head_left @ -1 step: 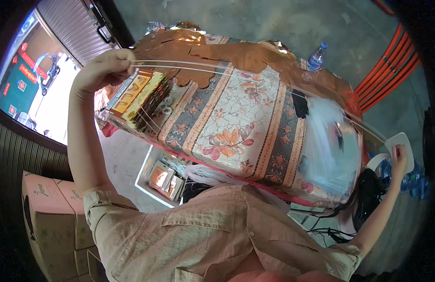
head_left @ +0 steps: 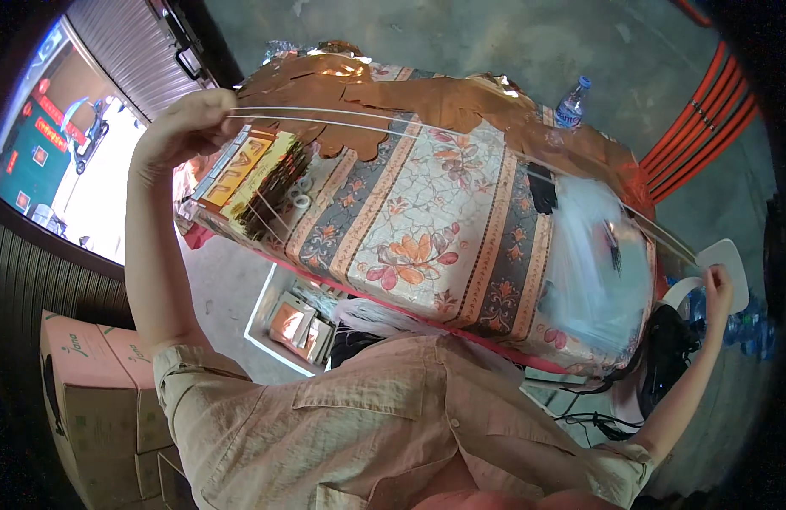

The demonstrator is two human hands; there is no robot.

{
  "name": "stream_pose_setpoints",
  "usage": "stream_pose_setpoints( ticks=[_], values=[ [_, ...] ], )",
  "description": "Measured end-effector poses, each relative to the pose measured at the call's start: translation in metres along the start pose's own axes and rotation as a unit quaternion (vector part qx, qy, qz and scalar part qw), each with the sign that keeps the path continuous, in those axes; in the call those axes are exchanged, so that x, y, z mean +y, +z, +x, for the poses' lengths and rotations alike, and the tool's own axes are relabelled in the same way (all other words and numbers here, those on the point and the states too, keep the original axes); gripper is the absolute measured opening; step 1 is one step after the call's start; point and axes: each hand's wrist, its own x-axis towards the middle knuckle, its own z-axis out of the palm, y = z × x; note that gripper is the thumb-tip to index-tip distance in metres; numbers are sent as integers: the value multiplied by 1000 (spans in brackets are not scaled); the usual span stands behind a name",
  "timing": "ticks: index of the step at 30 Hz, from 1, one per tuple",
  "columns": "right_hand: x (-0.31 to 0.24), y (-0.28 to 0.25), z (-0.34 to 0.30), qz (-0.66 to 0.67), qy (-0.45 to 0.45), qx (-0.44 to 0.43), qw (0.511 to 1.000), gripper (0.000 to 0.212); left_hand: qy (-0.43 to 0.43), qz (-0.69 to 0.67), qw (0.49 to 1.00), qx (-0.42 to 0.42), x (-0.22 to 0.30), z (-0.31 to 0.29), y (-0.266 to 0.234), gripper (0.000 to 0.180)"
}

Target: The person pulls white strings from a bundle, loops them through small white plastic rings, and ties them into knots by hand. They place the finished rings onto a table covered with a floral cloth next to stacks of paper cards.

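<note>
White strands (head_left: 350, 124) are gripped in our closed left hand (head_left: 193, 127) and stretch over the floral-covered tabletop (head_left: 418, 212) to our right hand (head_left: 718, 289), which pinches them beside a white flat piece (head_left: 731, 255). We advise even tension, with the 2 visible lines parallel and untwisted. The tabletop bears brown sheeting (head_left: 435, 102), a translucent bundle (head_left: 584, 263) and 1 bottle (head_left: 570, 109); beyond, we note grey floor (head_left: 461, 34) and stacked cartons (head_left: 91, 361).
</note>
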Motion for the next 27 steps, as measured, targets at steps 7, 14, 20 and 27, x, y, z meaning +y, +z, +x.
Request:
stream_pose_setpoints(
  ticks=[7, 14, 20, 27],
  values=[
    [-63, -24, -16, 602, 137, -218, 756, 18, 117, -188, 945, 239, -24, 10, -4, 23],
    [-235, -55, 61, 574, 40, -85, 813, 7, 133, 79, 965, 212, 49, 55, 104, 18],
    [-405, -75, 89, 764, -71, -214, 604, 39, 214, 107, 963, 124, 68, 87, 149, 21],
    [-413, -38, 95, 729, -149, -421, 519, 24, 175, 38, 971, 160, 18, 103, 153, 20]
  ],
)
